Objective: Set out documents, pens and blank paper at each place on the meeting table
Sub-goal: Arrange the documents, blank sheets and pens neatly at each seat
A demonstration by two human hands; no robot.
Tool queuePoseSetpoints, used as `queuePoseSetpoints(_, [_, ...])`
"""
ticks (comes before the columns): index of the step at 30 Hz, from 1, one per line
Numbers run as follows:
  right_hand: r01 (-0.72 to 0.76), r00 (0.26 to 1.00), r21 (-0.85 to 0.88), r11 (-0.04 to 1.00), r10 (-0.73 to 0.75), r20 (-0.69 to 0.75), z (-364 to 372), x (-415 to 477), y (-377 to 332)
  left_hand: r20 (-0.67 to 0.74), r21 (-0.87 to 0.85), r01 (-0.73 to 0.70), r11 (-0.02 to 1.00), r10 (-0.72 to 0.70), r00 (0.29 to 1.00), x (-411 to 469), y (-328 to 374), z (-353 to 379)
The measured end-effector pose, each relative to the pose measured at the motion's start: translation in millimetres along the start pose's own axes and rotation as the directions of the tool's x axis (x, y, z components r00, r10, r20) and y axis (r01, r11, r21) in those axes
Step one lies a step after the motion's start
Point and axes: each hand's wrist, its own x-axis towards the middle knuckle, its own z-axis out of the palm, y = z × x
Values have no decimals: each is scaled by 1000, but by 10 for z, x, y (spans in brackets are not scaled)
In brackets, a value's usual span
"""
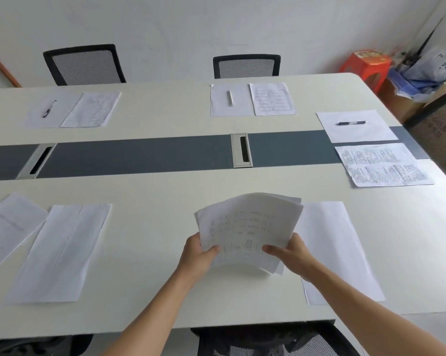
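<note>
A stack of printed documents is held above the near edge of the white meeting table, with my left hand gripping its lower left corner and my right hand its lower right. A blank sheet lies on the table just right of the stack. At the near left lie a blank sheet and a printed document. The far places each have paper, a document and a pen: a black pen, a white pen and a dark pen.
Two black mesh chairs stand at the far side, another chair at the right end, one below me. A grey strip with cable ports runs down the table's middle. A red stool and bags fill the right corner.
</note>
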Motion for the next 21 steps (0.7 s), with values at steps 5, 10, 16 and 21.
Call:
queuePoseSetpoints(5, [-67, 990, 20, 998, 69, -123, -12, 30, 48, 23, 6, 20, 1000, -20, 1000, 24, -13, 57])
queuePoseSetpoints(10, [-143, 958, 122, 982, 168, -230, -84, 161, 81, 37, 3, 118, 993, -118, 992, 165, -87, 129])
queuePoseSetpoints(16, [-355, 903, 44, 934, 355, -241, 5, 536, 458, 35, 362, 240, 900, -271, 962, 127, -550, 380])
queuePoseSetpoints(21, [-374, 912, -91, 923, 349, -216, 120, 610, 596, 51, 683, 117, 721, -207, 977, -46, -824, 450])
